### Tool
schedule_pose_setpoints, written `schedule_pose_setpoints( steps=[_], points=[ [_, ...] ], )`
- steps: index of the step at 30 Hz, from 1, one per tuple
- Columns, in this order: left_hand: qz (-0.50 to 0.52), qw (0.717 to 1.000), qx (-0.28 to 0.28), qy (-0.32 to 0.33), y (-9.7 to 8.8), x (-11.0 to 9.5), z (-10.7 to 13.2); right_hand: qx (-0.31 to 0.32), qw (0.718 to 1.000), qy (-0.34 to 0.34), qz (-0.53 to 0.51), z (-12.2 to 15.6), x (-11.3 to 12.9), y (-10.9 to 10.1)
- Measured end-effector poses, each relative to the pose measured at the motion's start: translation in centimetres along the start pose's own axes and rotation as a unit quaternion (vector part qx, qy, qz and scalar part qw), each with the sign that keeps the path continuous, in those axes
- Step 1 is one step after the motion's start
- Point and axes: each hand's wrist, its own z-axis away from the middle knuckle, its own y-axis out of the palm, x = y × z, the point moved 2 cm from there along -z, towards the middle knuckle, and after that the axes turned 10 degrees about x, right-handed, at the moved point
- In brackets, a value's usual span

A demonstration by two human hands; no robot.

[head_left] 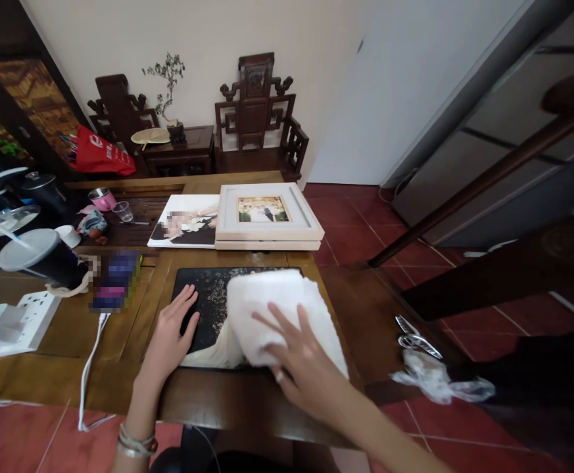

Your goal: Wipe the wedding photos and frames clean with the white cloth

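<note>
A dark photo print [208, 297] lies flat near the front edge of a wooden table [133, 309]. My left hand [171, 335] rests flat on the print's left edge, fingers spread. My right hand [299, 364] presses a white cloth [281, 309] onto the right part of the print, fingers stretched over the cloth. Behind the print sit a framed photo [267, 213] in a pale wooden frame and, to its left, an unframed photo print [185, 221].
On the table's left are a white power strip [20, 322] with cables, a dark lidded cup [40, 259], a pink cup [102, 197] and a clear glass [123, 210]. Scissors [415, 338] and a crumpled plastic bag [432, 381] lie on a dark surface at right. Carved chairs [257, 118] stand behind.
</note>
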Motion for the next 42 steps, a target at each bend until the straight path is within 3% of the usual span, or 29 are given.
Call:
schedule_pose_setpoints(
  steps=[3, 6, 9, 15, 18, 20, 23, 27, 30, 33, 39, 42],
  points=[
    [-0.002, 1.000, 0.003, -0.005, 0.0, 0.0, 0.0, 0.050, 0.998, -0.022, -0.011, 3.5, 2.8, 0.9],
    [-0.005, 1.000, 0.003, -0.006, 0.0, 0.1, -0.1, 0.082, 0.996, -0.032, -0.023, 4.3, 3.6, 0.9],
    [-0.009, 1.000, 0.005, -0.002, 0.0, 0.1, -0.1, 0.076, 0.996, -0.027, -0.035, 2.3, 2.1, 0.1],
    [-0.001, 1.000, -0.005, 0.012, 0.0, 0.1, 0.0, 0.016, 1.000, 0.011, -0.010, -5.0, -3.3, -2.2],
    [0.002, 1.000, -0.011, 0.014, 0.0, 0.1, 0.0, -0.011, 0.999, 0.033, 0.005, -6.6, -4.1, -2.3],
    [0.001, 1.000, -0.010, 0.011, 0.1, 0.2, 0.1, -0.018, 0.999, 0.034, 0.006, -5.9, -3.3, -1.6],
    [0.000, 1.000, -0.007, 0.007, 0.1, 0.2, 0.1, -0.013, 1.000, 0.007, -0.011, -2.6, -0.6, -0.2],
    [0.001, 1.000, 0.001, -0.004, 0.2, 0.4, 0.1, 0.051, 0.997, -0.028, -0.044, 2.3, 3.1, 1.1],
    [-0.001, 1.000, 0.004, -0.009, 0.2, 0.3, 0.0, 0.084, 0.994, -0.046, -0.053, 3.4, 4.0, 1.2],
    [-0.002, 1.000, -0.001, -0.004, 0.2, 0.2, 0.1, 0.078, 0.995, -0.037, -0.048, 1.4, 2.7, 0.6],
    [0.003, 1.000, -0.007, 0.001, 0.2, 0.3, 0.1, 0.036, 0.999, 0.003, -0.011, -7.1, -1.4, -1.5],
    [0.012, 1.000, -0.008, 0.004, 0.3, 0.4, 0.2, 0.017, 1.000, 0.024, 0.004, -9.1, -1.7, -1.7]
  ],
)
